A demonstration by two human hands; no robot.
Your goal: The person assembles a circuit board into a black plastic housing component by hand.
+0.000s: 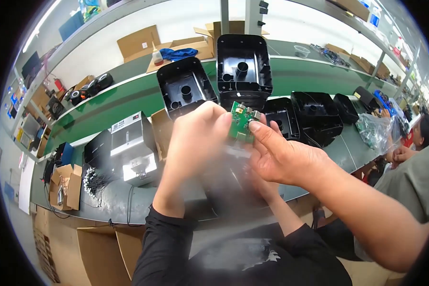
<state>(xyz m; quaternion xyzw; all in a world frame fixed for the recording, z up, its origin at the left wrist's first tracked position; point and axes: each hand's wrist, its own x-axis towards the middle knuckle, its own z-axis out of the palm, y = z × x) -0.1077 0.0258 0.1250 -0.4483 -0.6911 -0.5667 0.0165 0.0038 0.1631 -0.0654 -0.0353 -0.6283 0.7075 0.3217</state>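
Observation:
A small green circuit board (242, 123) with metal connectors is held up over the bench. My left hand (195, 136), partly blurred, pinches its left edge. On the board's right side is another person's hand (283, 157), whose bare arm reaches in from the right with the thumb on the board. My right hand (264, 186) is behind and below that hand; its fingers are mostly hidden, so I cannot tell what they do. Behind the board stand open black plastic housings (186, 86) with round posts inside, one of them stacked higher (243, 59).
More black housings (317, 117) sit to the right, beside a clear plastic bag (374, 128). At left are a silver metal box (133, 148), white-tipped cables (91, 183) and a small cardboard box (66, 188). A blue cloth (178, 54) lies at the back. A person in grey (412, 181) is close at right.

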